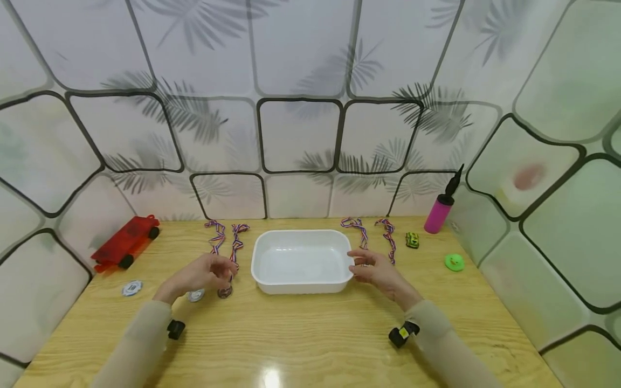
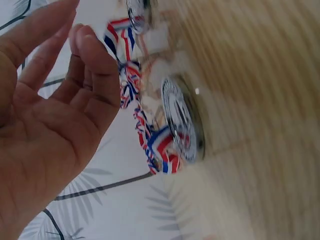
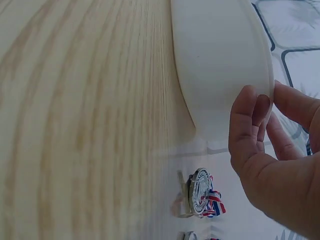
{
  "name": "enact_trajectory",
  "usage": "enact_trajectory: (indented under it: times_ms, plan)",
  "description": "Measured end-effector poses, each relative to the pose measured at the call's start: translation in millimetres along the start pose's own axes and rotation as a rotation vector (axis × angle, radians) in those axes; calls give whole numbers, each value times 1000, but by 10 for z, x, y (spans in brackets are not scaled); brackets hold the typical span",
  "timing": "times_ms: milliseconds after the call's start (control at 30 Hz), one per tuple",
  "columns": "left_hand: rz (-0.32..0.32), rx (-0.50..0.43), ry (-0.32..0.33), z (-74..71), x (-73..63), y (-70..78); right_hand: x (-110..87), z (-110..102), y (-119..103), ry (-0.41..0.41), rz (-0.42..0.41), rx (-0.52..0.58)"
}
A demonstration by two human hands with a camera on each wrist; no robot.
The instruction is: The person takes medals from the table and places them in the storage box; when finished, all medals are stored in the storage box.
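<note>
A white rectangular tray [image 1: 303, 288] sits in the middle of the wooden table. At its right end my right hand [image 1: 378, 275] has its fingertips right at the rim, fingers relaxed and bent; in the right wrist view they overlap the outer wall. My left hand [image 1: 206, 275] hovers left of the tray with loosely bent fingers and nothing in them. Below it lie a silver medal [image 1: 196, 295] and a darker medal [image 1: 225, 292], their striped ribbons [image 1: 236, 245] stretching toward the wall. Another medal [image 3: 201, 192] shows beside the tray near my right hand.
Far left stands a red toy vehicle [image 1: 126, 242], with a round white-and-blue disc [image 1: 132, 288] in front. Twisted ribbons [image 1: 390, 237] lie right of the tray. Beyond are a small yellow-green toy car [image 1: 412, 240], a pink pump [image 1: 438, 215] and a green duck toy [image 1: 454, 262]. Patterned curtains surround the table.
</note>
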State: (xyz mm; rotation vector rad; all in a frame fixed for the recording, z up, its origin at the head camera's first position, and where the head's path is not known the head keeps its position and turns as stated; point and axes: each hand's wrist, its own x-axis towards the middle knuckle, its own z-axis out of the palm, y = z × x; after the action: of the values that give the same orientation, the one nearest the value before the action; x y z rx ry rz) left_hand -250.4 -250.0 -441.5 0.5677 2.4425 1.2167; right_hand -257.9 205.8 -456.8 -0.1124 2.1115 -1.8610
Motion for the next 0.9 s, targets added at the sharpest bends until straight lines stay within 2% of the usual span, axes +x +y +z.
enact_trajectory:
  times_ms: [200,367,900]
  plan:
    - [15,54,-66,-54,-8,-19,7,-10,-15,-7,16,27]
    - [32,59,-126,-45,12,-53,-3,-8,-22,-10,37,47]
    - [55,123,-160,5,58,-65,11,-11,0,-8,31,64]
